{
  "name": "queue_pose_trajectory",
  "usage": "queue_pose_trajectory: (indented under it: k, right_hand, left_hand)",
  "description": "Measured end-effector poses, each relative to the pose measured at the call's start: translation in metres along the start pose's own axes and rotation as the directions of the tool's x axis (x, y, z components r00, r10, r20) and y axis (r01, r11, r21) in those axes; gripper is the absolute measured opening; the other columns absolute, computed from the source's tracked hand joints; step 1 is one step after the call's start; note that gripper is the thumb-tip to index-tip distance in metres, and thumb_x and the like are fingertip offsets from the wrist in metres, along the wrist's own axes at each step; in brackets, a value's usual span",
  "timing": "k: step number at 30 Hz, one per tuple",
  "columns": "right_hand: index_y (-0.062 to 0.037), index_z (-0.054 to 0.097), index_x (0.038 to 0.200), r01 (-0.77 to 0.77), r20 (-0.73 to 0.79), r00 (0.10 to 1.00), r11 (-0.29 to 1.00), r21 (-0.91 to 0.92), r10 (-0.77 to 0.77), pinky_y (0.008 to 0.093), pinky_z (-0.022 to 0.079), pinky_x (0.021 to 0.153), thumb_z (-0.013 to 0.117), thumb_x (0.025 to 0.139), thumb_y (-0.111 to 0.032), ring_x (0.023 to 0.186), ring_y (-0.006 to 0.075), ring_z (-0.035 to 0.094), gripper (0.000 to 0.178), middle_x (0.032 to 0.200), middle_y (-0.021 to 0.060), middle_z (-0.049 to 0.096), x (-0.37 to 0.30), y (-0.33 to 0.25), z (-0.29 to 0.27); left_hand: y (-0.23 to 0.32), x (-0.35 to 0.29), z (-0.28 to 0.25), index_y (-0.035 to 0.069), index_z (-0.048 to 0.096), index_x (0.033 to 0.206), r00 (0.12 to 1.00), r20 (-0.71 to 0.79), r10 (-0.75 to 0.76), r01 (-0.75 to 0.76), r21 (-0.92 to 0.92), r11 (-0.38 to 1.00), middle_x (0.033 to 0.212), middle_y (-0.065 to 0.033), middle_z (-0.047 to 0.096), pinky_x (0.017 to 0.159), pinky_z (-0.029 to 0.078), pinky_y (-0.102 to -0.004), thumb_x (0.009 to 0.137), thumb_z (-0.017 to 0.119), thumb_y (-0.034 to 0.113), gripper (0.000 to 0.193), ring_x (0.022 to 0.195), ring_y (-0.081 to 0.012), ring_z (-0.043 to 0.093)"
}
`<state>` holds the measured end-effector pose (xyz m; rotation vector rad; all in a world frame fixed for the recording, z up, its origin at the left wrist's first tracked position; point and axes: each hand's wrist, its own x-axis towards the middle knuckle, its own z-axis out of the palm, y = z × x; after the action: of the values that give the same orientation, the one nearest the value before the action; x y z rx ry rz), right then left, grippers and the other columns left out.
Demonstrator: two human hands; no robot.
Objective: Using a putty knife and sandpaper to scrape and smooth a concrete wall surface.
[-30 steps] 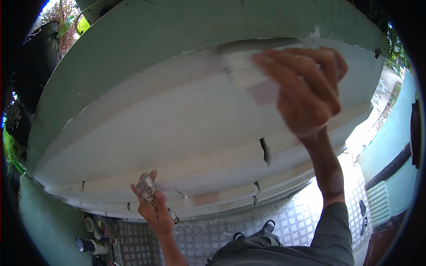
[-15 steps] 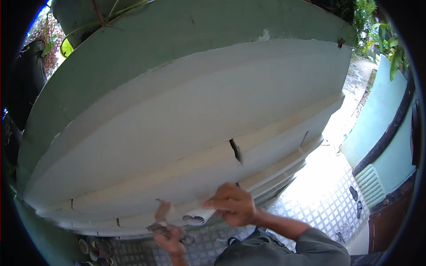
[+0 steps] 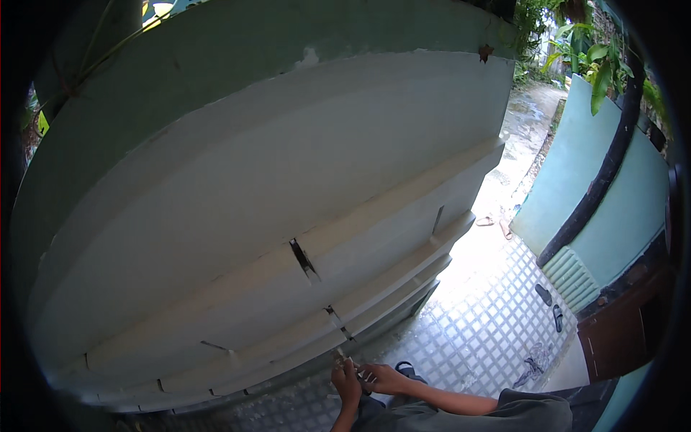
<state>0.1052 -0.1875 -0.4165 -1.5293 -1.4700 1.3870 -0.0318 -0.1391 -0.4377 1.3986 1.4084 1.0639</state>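
Observation:
Low in the picture, close to my body, both hands are together in front of the wall's lower ledges. My left hand (image 3: 346, 383) is closed, its thumb and fingers bunched upward. Against its right side, my right hand (image 3: 383, 379) is closed too, with its fingers bent. A small pale and dark piece (image 3: 340, 354) shows at the fingertips; its kind is too small to tell. The off-white wall (image 3: 288, 158) has stepped ledges with dark slots, one slot (image 3: 304, 261) being wide. No white roll can be made out.
A green band (image 3: 237, 65) tops the wall. Tiled floor (image 3: 475, 317) stretches to the right, with dark sandals (image 3: 557, 317), brown sandals (image 3: 506, 229) and a crumpled grey cloth (image 3: 530, 369). Beyond stand a light green wall (image 3: 565, 169) and a brown door (image 3: 622, 338).
My hands have come together, lower and closer to my body. The white roll in my right hand and the grey crumpled piece by my left no longer show. The view has shifted right.

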Motion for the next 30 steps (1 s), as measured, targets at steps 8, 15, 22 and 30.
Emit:
queue_pose_trajectory:
  k: [8, 15, 22, 30]
  right_hand:
    - [0.0026, 0.059, 0.105, 0.143, -0.089, 0.983, 0.976, -0.166, -0.159, 0.0538, 0.050, 0.081, 0.065, 0.085, -0.028, 0.094, 0.0489, 0.064, 0.037, 0.099, 0.0274, 0.066, -0.008, 0.080, -0.049]
    - [-0.0011, 0.071, 0.089, -0.533, -0.083, 0.846, 0.840, -0.100, 0.527, 0.0441, 0.050, 0.053, 0.068, 0.087, -0.033, 0.058, 0.0289, 0.064, 0.032, 0.073, 0.0161, 0.067, -0.046, 0.294, -0.164]
    - [-0.0044, 0.071, 0.094, -0.933, 0.202, 0.350, 0.359, -0.008, 0.915, 0.0360, 0.032, 0.039, 0.068, 0.094, -0.018, 0.044, 0.0181, 0.045, 0.014, 0.059, 0.0061, 0.052, -0.179, 0.474, -0.267]
    - [0.0003, 0.062, 0.076, -0.836, 0.011, 0.549, 0.549, -0.015, 0.836, 0.0399, 0.041, 0.040, 0.072, 0.084, -0.010, 0.045, 0.0228, 0.054, 0.017, 0.058, 0.0104, 0.055, -0.197, 0.407, -0.230]
  left_hand:
    - [-0.041, -0.029, 0.065, -0.001, 0.075, 0.094, 0.986, -0.065, -0.153, 0.155, 0.025, 0.988, 0.085, -0.0143, 0.072, 0.076, 0.051, -0.0388, 0.098, 0.067, 0.032, 0.034, 0.081, -0.0240, 0.069]
    - [-0.127, -0.095, 0.062, 0.000, 0.077, 0.098, 0.720, -0.179, -0.670, 0.464, -0.593, 0.658, 0.097, -0.0084, 0.075, 0.079, 0.055, -0.0346, 0.077, 0.077, 0.004, 0.021, 0.088, -0.0222, 0.071]
    - [-0.120, -0.187, 0.029, 0.001, 0.070, 0.106, 0.679, 0.013, -0.734, 0.581, -0.621, 0.526, 0.091, -0.0103, 0.071, 0.072, 0.061, -0.0401, 0.079, 0.072, -0.007, 0.029, 0.081, -0.0268, 0.072]
    - [-0.160, -0.247, 0.011, 0.009, 0.041, 0.144, 0.561, -0.125, -0.818, 0.625, -0.584, 0.518, 0.108, -0.0201, 0.066, 0.067, 0.062, -0.0468, 0.077, 0.072, -0.006, 0.076, 0.083, -0.0315, 0.073]
